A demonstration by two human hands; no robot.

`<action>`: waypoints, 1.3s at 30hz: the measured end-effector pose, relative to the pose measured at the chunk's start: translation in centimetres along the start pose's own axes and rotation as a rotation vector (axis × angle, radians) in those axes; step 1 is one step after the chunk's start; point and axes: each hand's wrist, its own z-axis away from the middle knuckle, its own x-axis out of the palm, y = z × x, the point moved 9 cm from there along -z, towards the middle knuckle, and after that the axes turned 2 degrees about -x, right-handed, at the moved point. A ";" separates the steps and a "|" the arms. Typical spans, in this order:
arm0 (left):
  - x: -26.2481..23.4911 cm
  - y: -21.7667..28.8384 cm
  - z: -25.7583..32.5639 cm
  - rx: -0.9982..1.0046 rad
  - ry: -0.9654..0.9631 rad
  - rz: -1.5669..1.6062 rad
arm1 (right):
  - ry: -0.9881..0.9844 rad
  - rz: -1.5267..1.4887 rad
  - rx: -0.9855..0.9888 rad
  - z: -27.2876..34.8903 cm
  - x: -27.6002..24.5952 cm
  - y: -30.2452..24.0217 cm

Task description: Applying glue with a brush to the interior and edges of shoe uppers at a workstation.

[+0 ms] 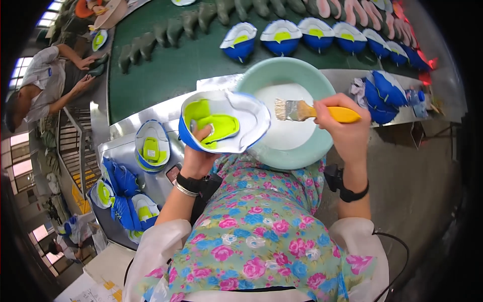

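Observation:
My left hand point(197, 160) holds up a shoe upper point(250, 120), blue outside, white inside, with a yellow-green lining. The thumb reaches inside over the lining; the other fingers are hidden beneath. In my right hand point(344, 127) is a flat paintbrush point(300, 110), gripped by its yellow handle. Its pale bristles point left, toward the upper, but stand apart from it. Below the brush sits a pale green basin point(289, 65) with white liquid point(287, 135) in its bottom. The held upper overlaps the basin's left side in the picture.
Beyond the basin, a green conveyor belt point(156, 83) carries a row of blue-and-white uppers point(282, 38), dark boot-shaped forms point(173, 31) and pink pieces point(354, 12). More uppers point(152, 143) lie on a metal table at left. Blue uppers point(385, 98) are piled right. A co-worker point(43, 83) handles a dark form.

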 end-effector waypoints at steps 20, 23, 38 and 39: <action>-4.4 7.4 -7.0 -0.025 -0.062 -0.118 | -0.096 -0.208 0.239 -2.3 3.1 3.4; -7.1 11.0 -14.9 0.230 0.002 -0.244 | -0.007 -0.227 0.244 -2.2 2.9 2.8; -18.4 22.8 3.4 0.527 1.073 -1.869 | -0.215 -0.150 -0.010 -5.0 11.2 0.2; -23.4 21.4 5.6 0.189 1.084 -1.796 | -0.304 -0.188 0.049 -4.9 13.2 -0.5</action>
